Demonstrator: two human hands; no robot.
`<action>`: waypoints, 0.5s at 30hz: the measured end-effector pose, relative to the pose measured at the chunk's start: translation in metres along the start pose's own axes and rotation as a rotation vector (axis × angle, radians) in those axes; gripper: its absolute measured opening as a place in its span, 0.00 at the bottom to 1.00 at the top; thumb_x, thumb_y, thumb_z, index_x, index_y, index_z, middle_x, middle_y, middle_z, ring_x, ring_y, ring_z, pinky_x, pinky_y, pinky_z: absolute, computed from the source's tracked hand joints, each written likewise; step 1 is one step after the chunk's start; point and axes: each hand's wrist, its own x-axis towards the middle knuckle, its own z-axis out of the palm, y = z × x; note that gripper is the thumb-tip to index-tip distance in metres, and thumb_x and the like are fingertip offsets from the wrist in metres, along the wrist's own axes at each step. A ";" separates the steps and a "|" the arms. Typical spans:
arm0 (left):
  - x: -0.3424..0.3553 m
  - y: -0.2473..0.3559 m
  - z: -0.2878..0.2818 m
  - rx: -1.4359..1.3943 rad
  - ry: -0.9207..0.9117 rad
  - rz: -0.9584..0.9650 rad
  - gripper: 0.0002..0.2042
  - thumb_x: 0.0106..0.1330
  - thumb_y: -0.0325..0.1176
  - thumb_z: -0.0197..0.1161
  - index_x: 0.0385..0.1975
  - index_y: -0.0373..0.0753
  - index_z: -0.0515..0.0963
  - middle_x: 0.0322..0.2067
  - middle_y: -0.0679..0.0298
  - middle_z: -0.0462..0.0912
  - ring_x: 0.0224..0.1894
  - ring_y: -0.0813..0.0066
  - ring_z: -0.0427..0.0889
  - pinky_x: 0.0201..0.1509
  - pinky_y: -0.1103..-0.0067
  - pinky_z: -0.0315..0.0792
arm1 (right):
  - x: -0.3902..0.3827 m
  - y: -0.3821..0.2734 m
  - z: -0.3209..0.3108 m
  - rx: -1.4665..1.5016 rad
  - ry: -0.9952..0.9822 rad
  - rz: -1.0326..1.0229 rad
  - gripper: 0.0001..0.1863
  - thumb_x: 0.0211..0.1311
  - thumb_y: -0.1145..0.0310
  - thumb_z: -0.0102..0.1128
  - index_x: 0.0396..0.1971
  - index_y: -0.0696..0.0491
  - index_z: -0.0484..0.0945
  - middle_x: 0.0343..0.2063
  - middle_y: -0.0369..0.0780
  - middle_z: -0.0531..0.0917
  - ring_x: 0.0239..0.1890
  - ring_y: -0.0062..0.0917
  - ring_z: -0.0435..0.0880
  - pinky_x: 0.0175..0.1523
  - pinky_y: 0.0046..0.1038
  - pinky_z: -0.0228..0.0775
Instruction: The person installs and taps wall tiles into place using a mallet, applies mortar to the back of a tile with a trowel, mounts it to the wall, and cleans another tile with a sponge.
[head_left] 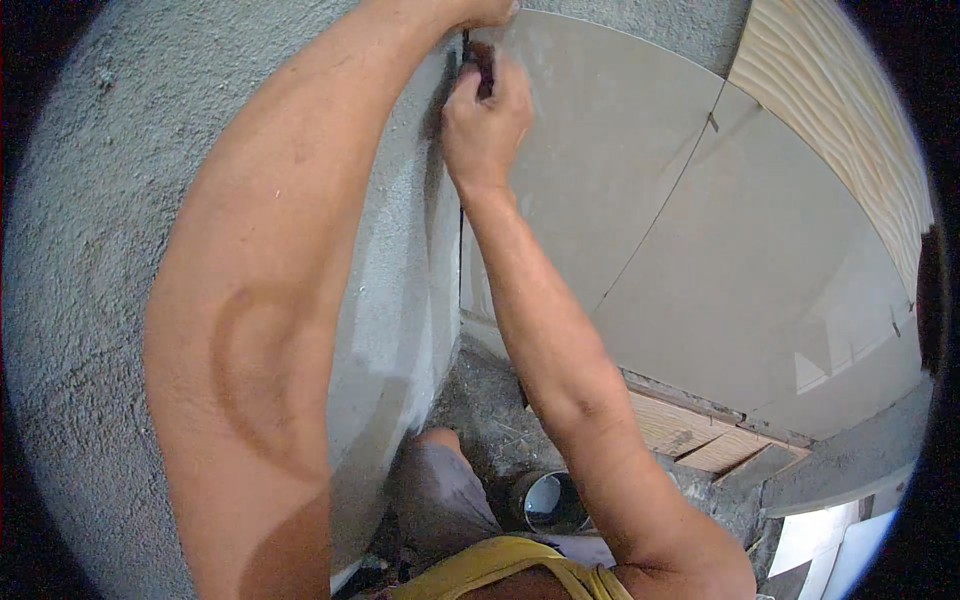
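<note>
Noting my right hand [487,122]: the fingers are sitting curled, nearly closed, and seem to be gripping a small dark brown piece [484,62]; blur is hiding its exact kind. The piece is lying at the thumb and fingertips, toward the top of the view, close beside the dark gap [461,250] along the left edge of a grey tile [590,130]. That gap's long axis is running up and down the view; the piece is appearing roughly in line with it. My right hand is being the nearer one. My left hand [487,10] is resting just above, partly cut off; I cannot tell how far its fingers are opening or whether they are holding anything.

Surface: the tile is looking flat and smooth, meeting a second grey tile [770,260] at a thin slanting joint. A rough grey wall [90,220] is standing at my left.

Room: a bucket [527,500] is standing on the dark floor [490,400] near my knee [440,440].
</note>
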 end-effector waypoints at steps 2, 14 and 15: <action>0.001 0.002 0.000 -0.006 -0.013 -0.004 0.12 0.60 0.31 0.63 0.41 0.36 0.86 0.42 0.47 0.87 0.48 0.48 0.85 0.53 0.60 0.77 | 0.008 0.004 0.006 -0.073 -0.030 -0.055 0.11 0.56 0.78 0.58 0.40 0.60 0.78 0.36 0.51 0.79 0.40 0.51 0.79 0.46 0.47 0.71; 0.007 -0.002 0.009 0.069 0.033 0.050 0.13 0.59 0.31 0.63 0.43 0.38 0.86 0.44 0.48 0.87 0.50 0.49 0.84 0.55 0.62 0.77 | 0.030 0.006 0.005 -0.367 -0.202 -0.096 0.12 0.57 0.74 0.59 0.42 0.55 0.77 0.33 0.49 0.83 0.38 0.52 0.83 0.43 0.50 0.74; 0.006 -0.002 0.008 0.057 0.040 0.054 0.13 0.60 0.32 0.64 0.43 0.38 0.86 0.44 0.48 0.87 0.50 0.49 0.84 0.55 0.62 0.77 | 0.032 0.004 0.004 -0.403 -0.242 -0.057 0.16 0.52 0.76 0.61 0.43 0.55 0.77 0.35 0.48 0.84 0.38 0.52 0.84 0.42 0.50 0.75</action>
